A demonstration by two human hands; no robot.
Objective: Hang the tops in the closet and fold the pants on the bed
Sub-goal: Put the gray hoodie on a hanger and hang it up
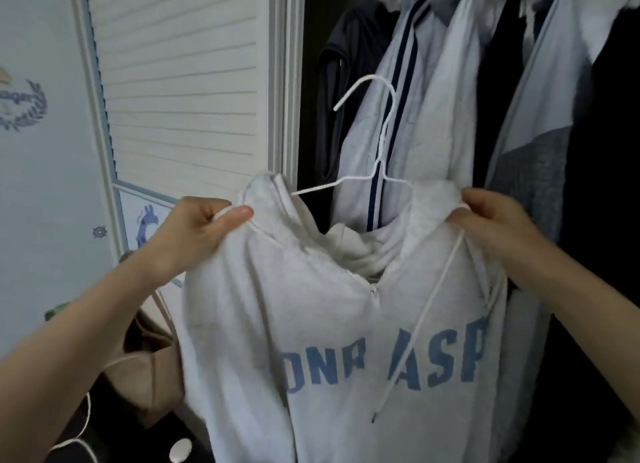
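Right at the closet opening, and the pale grey hooded sweatshirt with blue block lettering (346, 324) is held up in front of the hanging rail clothes, a thin white wire hanger (379, 143) threaded into its neck. The left hand (207, 227) pinches the sweatshirt's left shoulder, thumb pressed over the fabric and the hanger's arm tip; the right hand (491, 220) has its fingers curled tight round the other shoulder, bunching cloth there. The hook stands free in the air, not on any rail, just in front of a light grey zip jacket with dark navy stripes (391, 116) that already hangs inside. Looks like the seating step, shoulders being settled on the wire. Risks from here: the left hanger arm shows bare outside the collar, so that shoulder could slide off once released. The long white drawstring (429, 310) dangles loose and might snag. The closet looks crowded with dark garments (588, 150), so hooking blind could knock a neighbour down. No pants in view.
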